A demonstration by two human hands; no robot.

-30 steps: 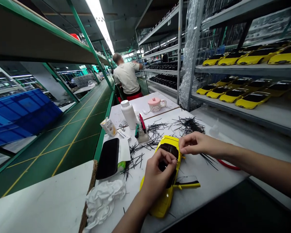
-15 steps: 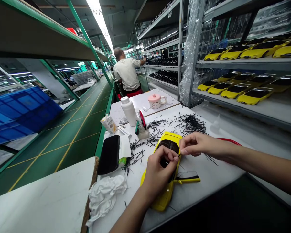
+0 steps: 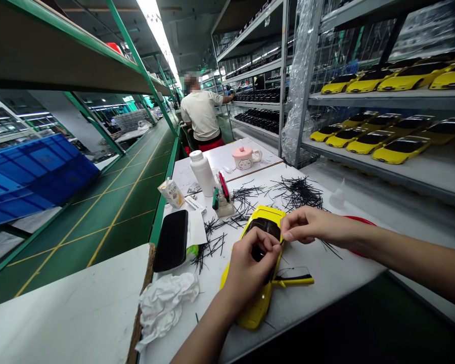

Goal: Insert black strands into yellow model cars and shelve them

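A yellow toy car (image 3: 256, 313) with a dark windscreen and roof lies on the white worktable, its near end toward me. One door (image 3: 298, 280) stands swung out on its right side. My left hand (image 3: 252, 263) rests over the car's middle, thumb and fingers pinched together near the window edge. My right hand (image 3: 307, 225) meets it from the right, also in a pinch, at the car's far right side. A tiny end of a thin black strip (image 3: 281, 243) shows between the two sets of fingertips; the fingers hide most of it.
Loose black strips (image 3: 299, 192) lie scattered beyond the car. A phone (image 3: 171, 240), crumpled tissue (image 3: 169, 303), white bottle (image 3: 201, 174), tool holder (image 3: 224, 207) and pink-lidded mug (image 3: 244, 157) are on the table. Shelves of yellow cars (image 3: 400, 149) stand right; a co-worker (image 3: 200, 116) sits ahead.
My hands stay pinched together at almost the same spot on the car. The view has shifted very slightly, and the co-worker ahead has shifted a little to the right.
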